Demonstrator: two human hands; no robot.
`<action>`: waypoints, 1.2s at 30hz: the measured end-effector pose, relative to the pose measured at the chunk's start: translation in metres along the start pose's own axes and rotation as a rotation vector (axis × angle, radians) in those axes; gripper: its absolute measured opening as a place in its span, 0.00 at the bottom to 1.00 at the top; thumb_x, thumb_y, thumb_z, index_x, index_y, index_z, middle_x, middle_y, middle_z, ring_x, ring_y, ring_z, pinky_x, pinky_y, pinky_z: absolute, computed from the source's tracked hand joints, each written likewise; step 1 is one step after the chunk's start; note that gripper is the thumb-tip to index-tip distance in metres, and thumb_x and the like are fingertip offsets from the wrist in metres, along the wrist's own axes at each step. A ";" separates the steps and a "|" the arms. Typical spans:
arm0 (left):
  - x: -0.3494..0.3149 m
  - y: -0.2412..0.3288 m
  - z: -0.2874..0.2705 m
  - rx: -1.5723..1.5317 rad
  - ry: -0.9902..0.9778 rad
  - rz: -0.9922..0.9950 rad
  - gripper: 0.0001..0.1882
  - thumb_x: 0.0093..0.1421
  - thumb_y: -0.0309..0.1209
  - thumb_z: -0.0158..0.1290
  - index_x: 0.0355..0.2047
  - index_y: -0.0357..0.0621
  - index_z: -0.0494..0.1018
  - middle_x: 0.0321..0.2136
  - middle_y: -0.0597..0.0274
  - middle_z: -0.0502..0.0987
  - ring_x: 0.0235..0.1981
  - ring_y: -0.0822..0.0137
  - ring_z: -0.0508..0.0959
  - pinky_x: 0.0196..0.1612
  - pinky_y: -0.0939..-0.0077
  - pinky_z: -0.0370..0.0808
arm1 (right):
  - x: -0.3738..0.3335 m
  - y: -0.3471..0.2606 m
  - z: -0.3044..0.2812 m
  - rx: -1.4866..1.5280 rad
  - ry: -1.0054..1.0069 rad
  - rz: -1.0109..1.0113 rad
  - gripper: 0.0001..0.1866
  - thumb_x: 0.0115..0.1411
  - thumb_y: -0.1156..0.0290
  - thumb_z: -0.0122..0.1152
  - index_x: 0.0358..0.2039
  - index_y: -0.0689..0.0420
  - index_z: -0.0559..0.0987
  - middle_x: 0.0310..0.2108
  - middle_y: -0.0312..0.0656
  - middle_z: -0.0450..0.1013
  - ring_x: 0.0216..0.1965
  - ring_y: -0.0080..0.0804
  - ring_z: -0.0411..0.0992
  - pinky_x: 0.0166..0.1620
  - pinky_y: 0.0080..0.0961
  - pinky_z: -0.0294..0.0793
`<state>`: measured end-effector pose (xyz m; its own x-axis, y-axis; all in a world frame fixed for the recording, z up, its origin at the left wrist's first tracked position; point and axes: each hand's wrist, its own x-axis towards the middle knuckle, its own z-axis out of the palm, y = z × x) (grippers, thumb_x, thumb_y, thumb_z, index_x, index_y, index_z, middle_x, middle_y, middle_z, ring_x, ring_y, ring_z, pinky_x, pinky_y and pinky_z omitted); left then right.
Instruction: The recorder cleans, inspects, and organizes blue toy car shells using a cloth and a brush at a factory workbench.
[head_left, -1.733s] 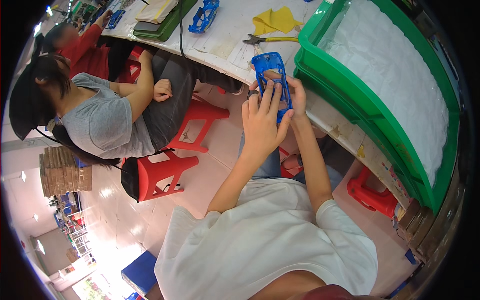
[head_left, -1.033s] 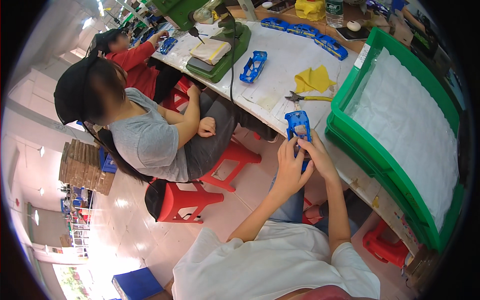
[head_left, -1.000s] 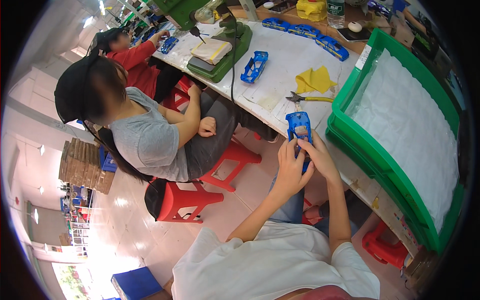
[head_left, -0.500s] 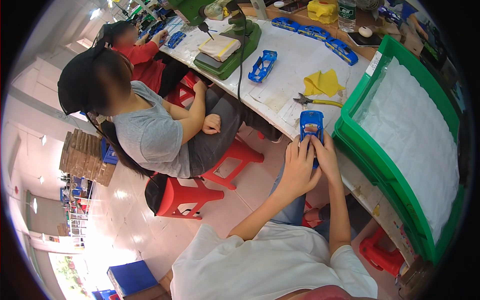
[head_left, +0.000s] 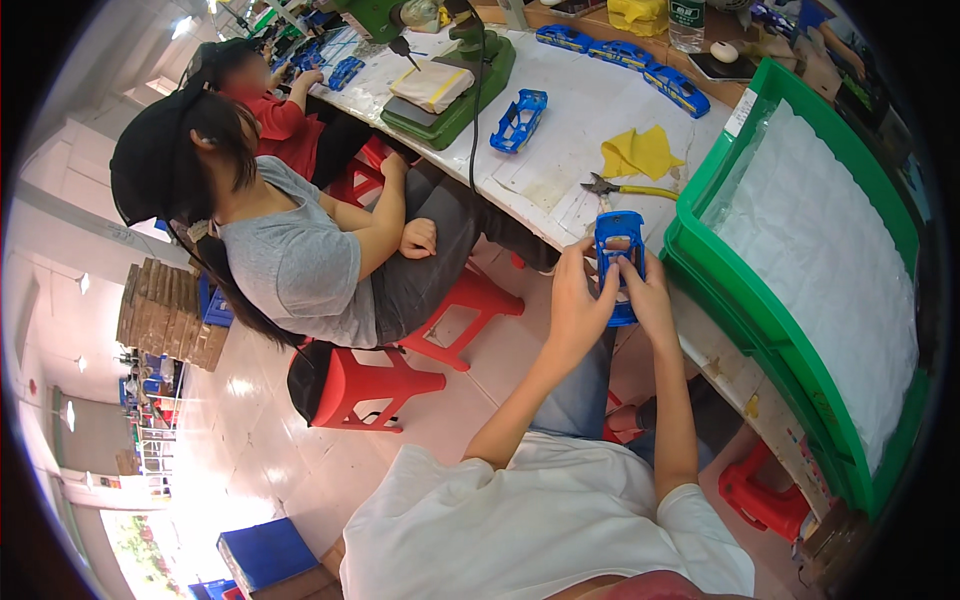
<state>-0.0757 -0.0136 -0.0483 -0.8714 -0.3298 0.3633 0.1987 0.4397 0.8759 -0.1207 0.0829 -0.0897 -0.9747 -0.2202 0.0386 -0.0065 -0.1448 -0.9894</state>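
Note:
A blue toy car body [head_left: 620, 228] with cut-out windows is held between my two hands, just off the table's front edge. My left hand [head_left: 580, 300] grips its left side, fingers wrapped beneath. From the right, my right hand [head_left: 647, 297] closes round it, thumb lying over the window openings. The undersides of the car and some fingertips are hidden. Just beyond the car, yellow-handled pliers [head_left: 632, 188] lie on the table, and past them sits a crumpled yellow cloth [head_left: 640, 153].
A green crate [head_left: 745, 313] lined with white padding stands at the right. Another blue car body [head_left: 519, 122] lies near a green drill press [head_left: 450, 122]. Several finished-looking blue cars [head_left: 622, 55] line the back. A seated co-worker [head_left: 290, 240] is at the left, beside red stools [head_left: 370, 388].
My left hand has shifted from over the car's rear to its left side, uncovering more of the body. The view has moved slightly; the co-worker's head has turned a little.

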 end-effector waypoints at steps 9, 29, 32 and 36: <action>0.014 -0.009 0.004 0.056 -0.027 -0.061 0.09 0.48 0.24 0.50 0.30 0.32 0.66 0.22 0.51 0.67 0.22 0.62 0.68 0.27 0.72 0.66 | 0.006 -0.002 0.002 -0.195 0.071 -0.180 0.09 0.53 0.71 0.50 0.29 0.63 0.65 0.24 0.48 0.66 0.26 0.38 0.66 0.31 0.30 0.63; 0.012 -0.012 0.010 0.066 -0.035 -0.170 0.07 0.53 0.26 0.47 0.24 0.33 0.64 0.17 0.52 0.65 0.18 0.62 0.64 0.23 0.69 0.61 | 0.004 -0.005 0.004 -0.206 0.081 -0.172 0.06 0.52 0.74 0.49 0.25 0.62 0.63 0.17 0.46 0.62 0.20 0.32 0.61 0.26 0.28 0.60; 0.012 -0.012 0.011 0.011 -0.020 -0.099 0.06 0.53 0.25 0.46 0.27 0.34 0.63 0.18 0.52 0.66 0.19 0.62 0.64 0.23 0.69 0.62 | 0.005 -0.005 0.005 -0.182 0.065 -0.170 0.06 0.52 0.74 0.49 0.25 0.62 0.63 0.17 0.46 0.62 0.20 0.32 0.61 0.25 0.29 0.60; 0.012 -0.015 0.012 -0.040 -0.024 -0.066 0.05 0.53 0.24 0.46 0.28 0.34 0.62 0.19 0.52 0.66 0.20 0.62 0.65 0.24 0.70 0.63 | 0.004 -0.006 0.005 -0.206 0.078 -0.179 0.06 0.52 0.74 0.49 0.25 0.62 0.63 0.17 0.46 0.62 0.19 0.32 0.61 0.25 0.29 0.60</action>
<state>-0.0948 -0.0142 -0.0612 -0.8934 -0.3368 0.2974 0.1582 0.3838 0.9098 -0.1235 0.0779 -0.0824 -0.9681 -0.1330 0.2123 -0.2176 0.0259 -0.9757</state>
